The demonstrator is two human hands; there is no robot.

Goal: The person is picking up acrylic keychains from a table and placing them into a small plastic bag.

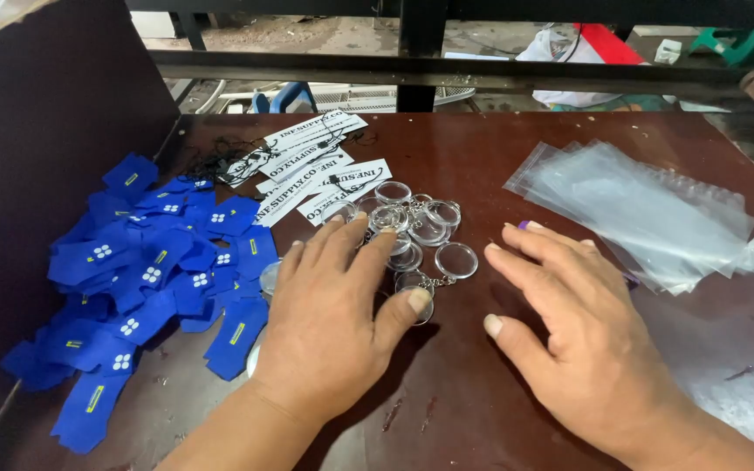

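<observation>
My left hand [329, 318] lies flat on the dark red table [482, 157], fingers spread over a cluster of clear round keychain cases [425, 225] with metal rings. Its fingertips touch the nearest cases, and the thumb rests by one case at the front. My right hand [569, 327] is flat on the table just right of the cluster, fingers apart and holding nothing. A small purple object [524, 224] peeks out by its fingertips.
A heap of blue fabric tags [146, 279] covers the table's left part beside a dark side panel [45, 131]. White printed card labels [311, 166] with black strings lie behind the cases. A stack of clear plastic bags [639, 205] sits at the right.
</observation>
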